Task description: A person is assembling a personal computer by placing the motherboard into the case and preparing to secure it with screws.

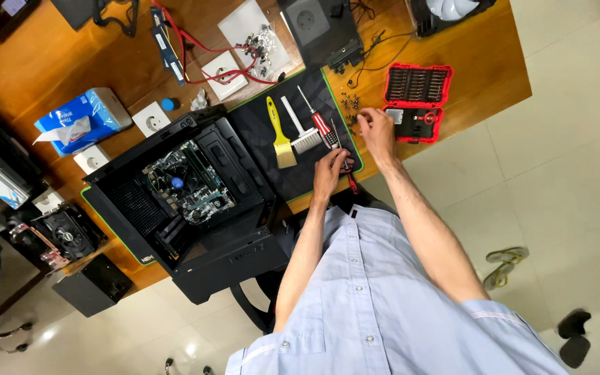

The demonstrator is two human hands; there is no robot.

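My left hand is closed around a small red-handled screwdriver, whose thin shaft points away from me over the black mat. My right hand reaches to the mat's right edge, fingertips bunched beside a scatter of small screws. Whether it pinches one is too small to tell. An open red bit case lies just right of that hand.
On the mat lie a yellow brush, a white brush and a larger red-black screwdriver. An open black computer case with a motherboard sits left of them. A blue tissue box, white sockets and red cables lie further off.
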